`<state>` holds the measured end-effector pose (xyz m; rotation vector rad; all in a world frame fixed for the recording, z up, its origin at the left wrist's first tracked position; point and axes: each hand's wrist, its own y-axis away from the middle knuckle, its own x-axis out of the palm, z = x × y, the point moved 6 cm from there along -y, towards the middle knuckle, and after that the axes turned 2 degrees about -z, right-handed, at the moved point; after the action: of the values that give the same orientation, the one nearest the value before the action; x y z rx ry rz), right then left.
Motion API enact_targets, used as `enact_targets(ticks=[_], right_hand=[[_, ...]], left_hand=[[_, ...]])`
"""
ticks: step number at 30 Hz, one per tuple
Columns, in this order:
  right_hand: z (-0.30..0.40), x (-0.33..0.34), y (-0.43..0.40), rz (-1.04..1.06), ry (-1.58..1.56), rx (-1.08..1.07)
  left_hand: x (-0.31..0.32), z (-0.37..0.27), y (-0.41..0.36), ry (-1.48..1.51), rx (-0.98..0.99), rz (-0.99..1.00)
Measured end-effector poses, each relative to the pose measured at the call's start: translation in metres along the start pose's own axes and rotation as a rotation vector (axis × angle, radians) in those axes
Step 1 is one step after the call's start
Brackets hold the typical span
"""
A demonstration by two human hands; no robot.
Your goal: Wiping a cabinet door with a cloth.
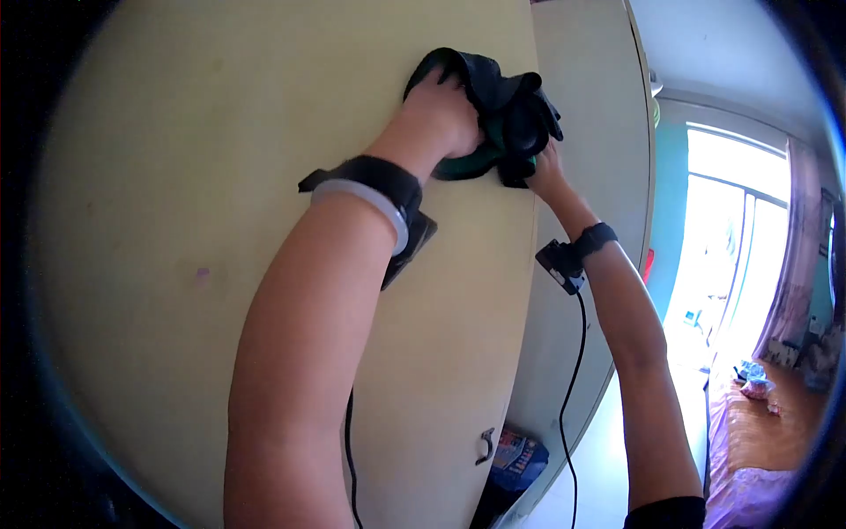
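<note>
A dark, bunched piece of fabric with green parts (pixel 499 86) lies against the upper part of a cream cabinet door (pixel 264 99), at its right edge. My left hand (pixel 446 112) is closed on the fabric's left side, its fingertips partly hidden in the folds. From the lower right, my right hand (pixel 547 165) holds the fabric, its fingers mostly hidden behind it. Both wrists wear black straps with small devices and cables; a pale ring also circles the left wrist.
A dark metal handle (pixel 486 446) sits low on the door. Beyond its edge are a pale side panel (pixel 588 132) and a blue printed bag (pixel 519 459). At the right are a bright window (pixel 733 198), a curtain (pixel 786 264) and a bed with a purple cover (pixel 747 489).
</note>
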<state>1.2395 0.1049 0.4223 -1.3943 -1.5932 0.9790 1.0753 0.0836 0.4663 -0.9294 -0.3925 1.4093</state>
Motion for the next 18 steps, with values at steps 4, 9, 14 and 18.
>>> enact_targets(ticks=[4, 9, 14, 18], right_hand=[[0.017, 0.000, 0.056, -0.032, -0.058, -0.006], [0.067, -0.005, 0.136, -0.019, -0.203, 0.105], [0.111, -0.011, 0.211, 0.033, -0.356, 0.192], [0.109, 0.001, 0.295, 0.189, -0.358, 0.205]], left_hand=[[0.013, -0.032, 0.029, 0.011, 0.078, 0.064], [0.043, -0.079, 0.075, 0.097, 0.154, -0.028], [0.075, -0.128, 0.122, 0.171, 0.248, 0.070], [0.088, -0.173, 0.163, 0.199, 0.333, 0.104]])
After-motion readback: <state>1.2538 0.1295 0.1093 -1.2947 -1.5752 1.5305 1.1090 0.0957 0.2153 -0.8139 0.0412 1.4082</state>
